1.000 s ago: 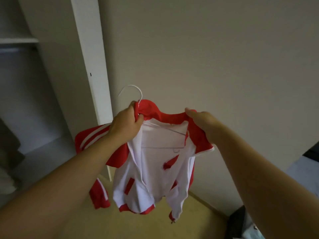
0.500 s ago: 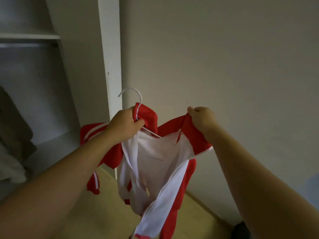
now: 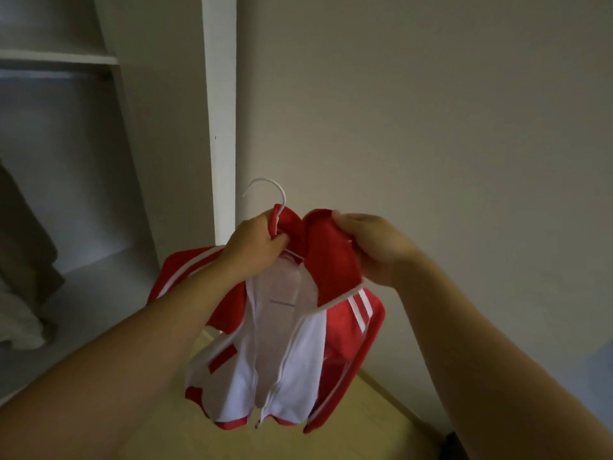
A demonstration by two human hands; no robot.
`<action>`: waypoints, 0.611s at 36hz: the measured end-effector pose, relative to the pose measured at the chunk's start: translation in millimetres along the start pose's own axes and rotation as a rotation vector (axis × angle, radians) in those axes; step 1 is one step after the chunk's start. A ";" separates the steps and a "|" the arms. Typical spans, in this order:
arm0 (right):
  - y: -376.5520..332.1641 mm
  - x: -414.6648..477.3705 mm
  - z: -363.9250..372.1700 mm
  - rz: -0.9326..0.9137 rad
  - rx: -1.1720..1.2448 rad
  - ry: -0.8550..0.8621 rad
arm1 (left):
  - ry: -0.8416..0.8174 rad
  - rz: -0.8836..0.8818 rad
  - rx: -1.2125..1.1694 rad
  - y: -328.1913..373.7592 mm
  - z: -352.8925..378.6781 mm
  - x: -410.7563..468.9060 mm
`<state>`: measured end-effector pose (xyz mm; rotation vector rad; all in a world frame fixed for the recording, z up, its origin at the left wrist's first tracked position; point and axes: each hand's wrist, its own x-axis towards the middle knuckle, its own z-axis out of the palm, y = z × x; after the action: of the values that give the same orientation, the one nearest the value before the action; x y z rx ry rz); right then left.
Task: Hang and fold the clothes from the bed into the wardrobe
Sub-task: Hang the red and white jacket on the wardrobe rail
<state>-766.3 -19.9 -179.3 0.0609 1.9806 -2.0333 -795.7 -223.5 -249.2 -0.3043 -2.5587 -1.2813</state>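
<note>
My right hand [image 3: 374,247] has drawn the collar [image 3: 318,234] closer to my left hand [image 3: 255,240]. Both grip the jacket [image 3: 285,353]; left also clamps the hanger [image 3: 265,190] neck. Jacket hangs vertically before the wardrobe post [image 3: 219,111], left hand nearer it.

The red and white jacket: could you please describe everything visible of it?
The jacket is a smooth-looking track top: red collar, shoulders and sleeves with white stripes, white front panels, red hem. Its front hangs open along the zip. It hangs in mid-air on a white wire hanger whose hook rises from the collar. The left hand grips the collar at the hook; the right hand pinches the collar's other side.
</note>
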 end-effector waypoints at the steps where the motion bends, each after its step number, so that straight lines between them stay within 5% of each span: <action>1: 4.2 -1.3 -3.9 0.025 0.005 -0.092 | 0.012 -0.020 -0.034 -2.7 -0.1 1.4; 3: 12.2 -2.8 -8.1 -0.005 -0.200 -0.140 | 0.025 -0.050 -0.100 -6.5 -1.6 3.7; 7: 29.0 1.5 -12.6 -0.454 -1.040 0.264 | 0.078 -0.075 -0.168 -9.0 -3.1 4.6; 11: 48.2 5.7 -8.1 -0.444 -1.414 0.220 | 0.128 -0.097 -0.245 -9.3 -5.5 4.9; 22: 60.9 36.1 56.5 -0.652 -1.501 0.181 | 0.065 -0.066 -0.256 -32.5 -48.1 -2.0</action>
<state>-775.9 -82.3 -244.2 -0.7960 3.3316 -0.2164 -796.9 -281.5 -246.6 -0.2243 -2.3697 -1.6189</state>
